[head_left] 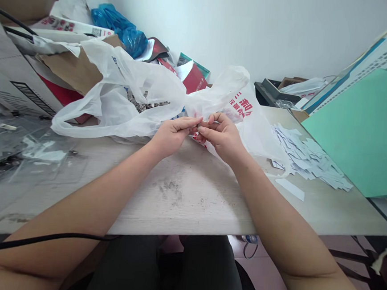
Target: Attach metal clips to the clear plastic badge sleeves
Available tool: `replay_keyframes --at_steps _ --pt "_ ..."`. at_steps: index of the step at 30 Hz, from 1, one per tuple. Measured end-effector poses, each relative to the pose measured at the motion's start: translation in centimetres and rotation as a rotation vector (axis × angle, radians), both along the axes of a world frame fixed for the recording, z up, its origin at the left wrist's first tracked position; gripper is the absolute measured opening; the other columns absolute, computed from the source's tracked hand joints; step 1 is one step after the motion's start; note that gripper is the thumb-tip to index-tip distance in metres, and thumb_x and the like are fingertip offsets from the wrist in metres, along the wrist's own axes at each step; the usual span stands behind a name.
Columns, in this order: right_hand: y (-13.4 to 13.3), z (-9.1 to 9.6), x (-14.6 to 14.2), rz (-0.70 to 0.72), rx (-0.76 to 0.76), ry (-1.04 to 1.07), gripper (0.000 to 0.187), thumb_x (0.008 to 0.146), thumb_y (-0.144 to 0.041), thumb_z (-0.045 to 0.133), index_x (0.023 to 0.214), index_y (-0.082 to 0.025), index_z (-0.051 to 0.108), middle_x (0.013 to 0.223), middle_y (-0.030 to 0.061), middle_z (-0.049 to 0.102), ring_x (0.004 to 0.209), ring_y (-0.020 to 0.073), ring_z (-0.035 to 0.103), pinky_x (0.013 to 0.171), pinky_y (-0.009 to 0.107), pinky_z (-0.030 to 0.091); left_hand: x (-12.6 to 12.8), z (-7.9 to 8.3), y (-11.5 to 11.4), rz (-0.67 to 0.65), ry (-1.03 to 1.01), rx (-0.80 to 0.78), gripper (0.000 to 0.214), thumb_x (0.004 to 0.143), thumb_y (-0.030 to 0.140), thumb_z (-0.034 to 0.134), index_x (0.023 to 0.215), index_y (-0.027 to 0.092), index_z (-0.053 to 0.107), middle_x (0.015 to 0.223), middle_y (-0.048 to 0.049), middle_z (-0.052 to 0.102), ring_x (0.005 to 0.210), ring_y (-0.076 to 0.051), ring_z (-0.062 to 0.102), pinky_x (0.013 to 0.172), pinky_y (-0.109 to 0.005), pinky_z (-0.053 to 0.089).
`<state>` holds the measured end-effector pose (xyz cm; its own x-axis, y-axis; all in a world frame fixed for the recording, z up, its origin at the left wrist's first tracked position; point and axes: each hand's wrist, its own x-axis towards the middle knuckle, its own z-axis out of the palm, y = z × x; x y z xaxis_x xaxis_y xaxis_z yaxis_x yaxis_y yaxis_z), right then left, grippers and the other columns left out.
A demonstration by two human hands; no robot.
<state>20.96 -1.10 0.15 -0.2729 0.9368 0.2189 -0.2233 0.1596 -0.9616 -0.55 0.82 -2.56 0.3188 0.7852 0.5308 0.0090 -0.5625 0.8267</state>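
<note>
My left hand [174, 135] and my right hand [221, 136] meet at the fingertips in the middle of the table, pinching a small metal part [198, 125] that my fingers mostly hide. Just behind them lies a crumpled white plastic bag [127, 86] with red print, its opening showing a heap of small metal parts [146, 102]. The bag touches my right hand's knuckles. A small red-and-white scrap [198, 139] shows below my fingers.
A pile of white paper slips [308, 158] and a loose strip [289, 189] lie to the right, beside a green board [359, 126]. A clear plastic sheet [28, 154] holding metal pieces lies left, near a cardboard box [11, 72]. A blue bag [117, 27] sits behind.
</note>
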Motion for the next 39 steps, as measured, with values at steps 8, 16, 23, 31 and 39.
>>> replay_keyframes --at_steps 8,16,23,31,39 --pt "-0.1 0.1 0.0 -0.002 0.009 0.023 0.061 0.078 -0.049 0.106 0.099 -0.03 0.052 0.076 -0.0061 0.071 0.072 0.0175 0.067 0.071 0.034 0.051 0.1 0.3 -0.2 0.026 0.032 -0.021 0.032 0.108 0.043 0.08 0.133 0.031 0.094 0.144 -0.0059 0.087 0.125 -0.029 0.083 0.121 -0.051 0.066" --pt "-0.4 0.3 -0.1 -0.016 -0.007 -0.003 0.068 0.078 -0.067 0.107 0.097 -0.029 0.053 0.084 -0.0027 0.076 0.075 0.0173 0.069 0.071 0.034 0.054 -0.2 1.1 -0.5 0.082 0.202 0.082 0.028 0.11 0.038 0.073 0.124 0.034 0.097 0.144 -0.0031 0.087 0.128 -0.029 0.082 0.125 -0.048 0.062" --pt "0.1 0.2 -0.1 -0.075 0.027 0.042 0.07 0.074 -0.062 0.11 0.094 -0.029 0.052 0.084 -0.0038 0.077 0.079 0.0177 0.072 0.079 0.036 0.06 0.3 1.8 -1.3 -0.062 -0.009 -0.165 0.038 0.099 0.043 0.089 0.135 0.033 0.093 0.155 -0.0065 0.082 0.15 -0.037 0.073 0.136 -0.059 0.054" --pt "0.3 0.6 0.2 -0.115 0.053 0.073 0.072 0.069 -0.059 0.112 0.093 -0.03 0.051 0.077 -0.0061 0.075 0.079 0.0204 0.075 0.089 0.043 0.065 -0.7 2.6 -1.3 -0.007 0.013 -0.108 0.045 0.091 0.034 0.088 0.135 0.027 0.091 0.149 -0.0123 0.082 0.138 -0.037 0.077 0.127 -0.059 0.059" --pt "-0.9 0.7 0.1 -0.061 0.197 -0.105 0.056 0.093 -0.071 0.095 0.1 -0.031 0.057 0.09 -0.0018 0.077 0.09 0.022 0.078 0.091 0.043 0.063 -0.6 3.7 -2.2 0.125 0.344 0.27 0.041 0.105 0.024 0.067 0.14 0.029 0.087 0.132 -0.0083 0.086 0.117 -0.025 0.08 0.109 -0.042 0.066"
